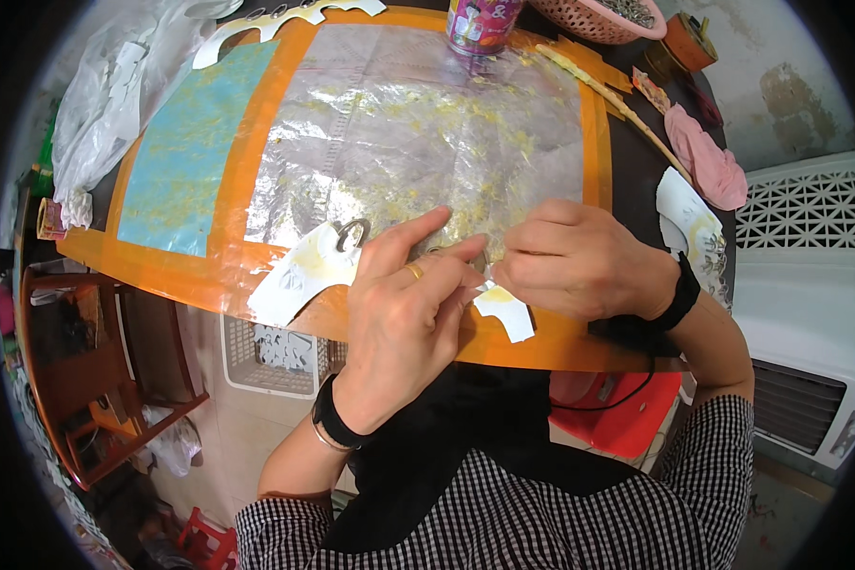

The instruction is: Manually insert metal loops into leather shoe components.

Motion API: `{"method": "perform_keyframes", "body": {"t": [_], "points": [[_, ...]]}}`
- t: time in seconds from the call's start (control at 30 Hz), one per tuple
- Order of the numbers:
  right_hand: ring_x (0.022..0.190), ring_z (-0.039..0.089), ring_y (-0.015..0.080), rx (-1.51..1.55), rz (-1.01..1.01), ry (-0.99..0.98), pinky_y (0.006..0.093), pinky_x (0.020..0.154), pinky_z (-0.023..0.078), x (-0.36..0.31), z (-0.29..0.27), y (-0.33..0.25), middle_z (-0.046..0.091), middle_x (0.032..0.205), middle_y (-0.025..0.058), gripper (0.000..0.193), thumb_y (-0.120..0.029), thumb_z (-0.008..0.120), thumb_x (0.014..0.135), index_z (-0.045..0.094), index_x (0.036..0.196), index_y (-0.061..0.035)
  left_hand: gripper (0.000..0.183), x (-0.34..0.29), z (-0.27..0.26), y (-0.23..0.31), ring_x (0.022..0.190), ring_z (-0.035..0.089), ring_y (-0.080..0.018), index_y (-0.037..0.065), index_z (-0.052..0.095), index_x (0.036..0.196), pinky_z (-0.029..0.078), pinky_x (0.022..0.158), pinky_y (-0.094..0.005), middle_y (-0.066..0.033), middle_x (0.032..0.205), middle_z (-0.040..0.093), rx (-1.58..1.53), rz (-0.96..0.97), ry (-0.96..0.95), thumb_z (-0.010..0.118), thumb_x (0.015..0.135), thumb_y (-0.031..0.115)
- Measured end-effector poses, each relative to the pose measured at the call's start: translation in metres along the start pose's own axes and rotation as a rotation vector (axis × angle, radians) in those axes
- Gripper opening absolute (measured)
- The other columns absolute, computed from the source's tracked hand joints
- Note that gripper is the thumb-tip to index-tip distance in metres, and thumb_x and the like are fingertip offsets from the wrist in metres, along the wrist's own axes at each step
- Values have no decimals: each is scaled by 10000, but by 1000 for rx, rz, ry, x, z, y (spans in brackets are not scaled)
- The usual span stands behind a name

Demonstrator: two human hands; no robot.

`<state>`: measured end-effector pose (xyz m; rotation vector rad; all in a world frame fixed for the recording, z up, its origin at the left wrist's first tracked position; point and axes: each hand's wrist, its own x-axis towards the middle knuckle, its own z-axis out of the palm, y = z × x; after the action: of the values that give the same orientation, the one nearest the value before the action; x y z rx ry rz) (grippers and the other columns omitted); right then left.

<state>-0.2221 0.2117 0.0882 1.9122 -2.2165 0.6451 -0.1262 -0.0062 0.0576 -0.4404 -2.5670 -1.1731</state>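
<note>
Wooden chair (pixel 85 380) on tiled floor (pixel 247 427) at left, white lattice crate (pixel 807 214) at rt.

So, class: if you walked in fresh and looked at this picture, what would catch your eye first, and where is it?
First, the two hands meeting at the table's near edge: the left hand and right hand pinch a small white cutout between them. Behind them spreads a shiny clear sheet edged in orange tape, with a blue panel to its left. A pink basket sits at the far edge.
</note>
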Motion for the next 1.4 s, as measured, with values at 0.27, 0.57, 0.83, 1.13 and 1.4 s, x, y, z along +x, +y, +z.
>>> {"method": "perform_keyframes", "body": {"t": [0.27, 0.57, 0.83, 1.13, 1.4], "points": [[791, 565, 224, 2, 6, -52, 334, 711, 486, 3, -4, -1, 514, 830, 43, 156, -84, 699, 822, 544, 809, -71, 96, -3, 4, -4, 1274, 630, -332, 56, 716, 892, 462, 1026, -474, -18, 1129, 803, -32, 18, 32, 772, 831, 7], [858, 599, 206, -171, -19, -60, 335, 720, 484, -10, -8, -7, 584, 897, 30, 126, -118, 683, 848, 678, 939, -31, 215, -1, -3, -1, 1328, 590, -327, 101, 771, 1002, 470, 1055, -453, -34, 1192, 787, 7, 16, -39, 768, 829, -27], [1025, 574, 276, 75, 84, 41, 391, 874, 479, -24, 3, 8, 577, 993, 74, 81, -113, 693, 871, 716, 933, -67, 384, -5, 7, -4, 1304, 585, -351, 168, 807, 1096, 464, 1043, -474, -19, 1251, 733, 145, 135, -71, 770, 767, -26], [1068, 600, 310, 250, 120, 191, 424, 958, 492, -18, 6, -5, 640, 1055, 117, 258, -44, 655, 867, 733, 1113, -54, 439, -4, 4, -2, 1322, 571, -361, 165, 806, 1106, 456, 1057, -496, -30, 1283, 711, 172, 149, -99, 735, 733, -55], [1012, 633, 297, 175, 179, 168, 392, 908, 497, -22, 6, -12, 663, 1029, 127, 377, -13, 671, 833, 708, 1208, -14, 432, -5, 4, -3, 1339, 558, -374, 163, 809, 1098, 446, 1074, -504, -41, 1265, 708, 150, 130, -94, 739, 740, -67]]}}
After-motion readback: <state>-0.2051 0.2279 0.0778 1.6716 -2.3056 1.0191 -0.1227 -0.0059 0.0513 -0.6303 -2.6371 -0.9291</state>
